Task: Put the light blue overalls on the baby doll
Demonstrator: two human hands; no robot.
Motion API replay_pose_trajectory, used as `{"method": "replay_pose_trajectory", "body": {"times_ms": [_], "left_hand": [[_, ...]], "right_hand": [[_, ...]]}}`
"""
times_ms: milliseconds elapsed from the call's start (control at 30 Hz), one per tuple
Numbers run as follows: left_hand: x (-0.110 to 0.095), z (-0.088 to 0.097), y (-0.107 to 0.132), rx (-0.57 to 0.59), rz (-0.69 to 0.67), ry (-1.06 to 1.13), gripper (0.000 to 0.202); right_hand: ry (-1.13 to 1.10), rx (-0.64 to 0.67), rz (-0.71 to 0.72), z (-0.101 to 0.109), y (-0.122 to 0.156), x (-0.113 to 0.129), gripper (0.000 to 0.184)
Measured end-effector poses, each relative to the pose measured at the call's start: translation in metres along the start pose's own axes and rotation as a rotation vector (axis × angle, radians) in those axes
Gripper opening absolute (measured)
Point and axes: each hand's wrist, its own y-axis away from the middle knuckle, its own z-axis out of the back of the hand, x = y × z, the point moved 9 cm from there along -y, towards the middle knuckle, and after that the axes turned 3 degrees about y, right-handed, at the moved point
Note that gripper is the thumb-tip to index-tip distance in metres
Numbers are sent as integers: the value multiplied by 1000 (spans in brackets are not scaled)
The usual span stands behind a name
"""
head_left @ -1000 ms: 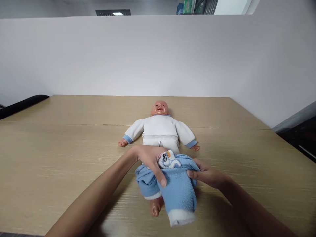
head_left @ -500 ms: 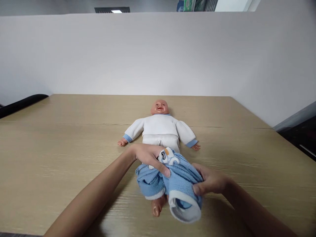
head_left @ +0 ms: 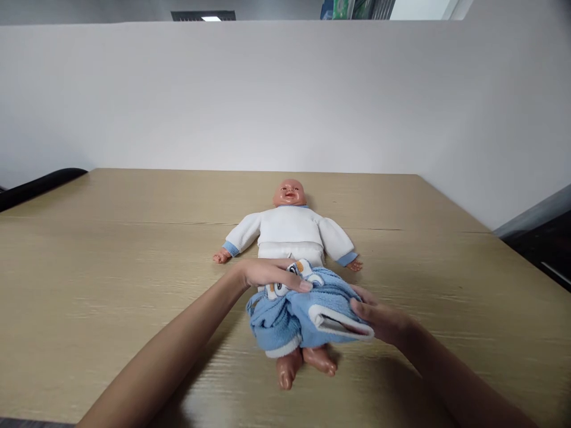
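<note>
A baby doll [head_left: 289, 223] lies on its back, its head away from me, in a white top with blue cuffs. Bunched over its legs are blue towelling pants [head_left: 276, 324] with white-edged leg openings and a cartoon patch. One doll foot comes out below the left pant leg; the other shows bare beside it. My left hand [head_left: 274, 276] lies across the top of the pants, thumb pressed on the cloth and fingers mostly hidden. At the right pant leg, my right hand [head_left: 377, 315] grips the fabric, with its opening squeezed nearly flat.
The wooden table [head_left: 134, 267] spreads out around the doll. A pale partition wall [head_left: 267, 95] stands along its far edge. Black objects, perhaps chair parts, show at the left [head_left: 49, 184] and right [head_left: 544, 244] edges.
My right hand has lifted and bunched the right pant leg upward, away from me. Its round opening has flattened, and the doll's second foot has come into view. The doll's upper body stays put.
</note>
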Motion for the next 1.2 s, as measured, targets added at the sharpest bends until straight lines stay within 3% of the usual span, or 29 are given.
{"method": "replay_pose_trajectory", "body": {"times_ms": [100,200,400,533,700,833,967,1033,1100,1200], "left_hand": [[1,-13,-1,146,-23,42,64],[-4,-18,-3,184,-83,-1,73],[-18,-17,-5,134,-180,-67,81],[-16,-10,-4,34,-190,-90,63],[-12,-2,-2,-94,-109,-8,52],[-32,-20,-6,-16,-207,-110,40],[-36,-36,-11,43,-175,-251,17],[-35,-39,-10,35,-139,-326,26],[-30,-36,-7,-25,-47,-450,49],[-21,-32,-2,-78,111,-574,74]], "right_hand": [[6,116,6,-11,0,3,87],[67,154,-25,-16,2,3,86],[138,-142,72,8,4,12,49],[103,-312,112,15,0,17,33],[-15,-438,179,11,-6,30,39],[140,-567,126,0,6,30,40],[326,-709,88,-27,37,18,50],[380,-767,37,-42,50,2,51],[422,-805,19,-57,58,-12,51],[482,-986,66,-70,71,-24,49]]}}
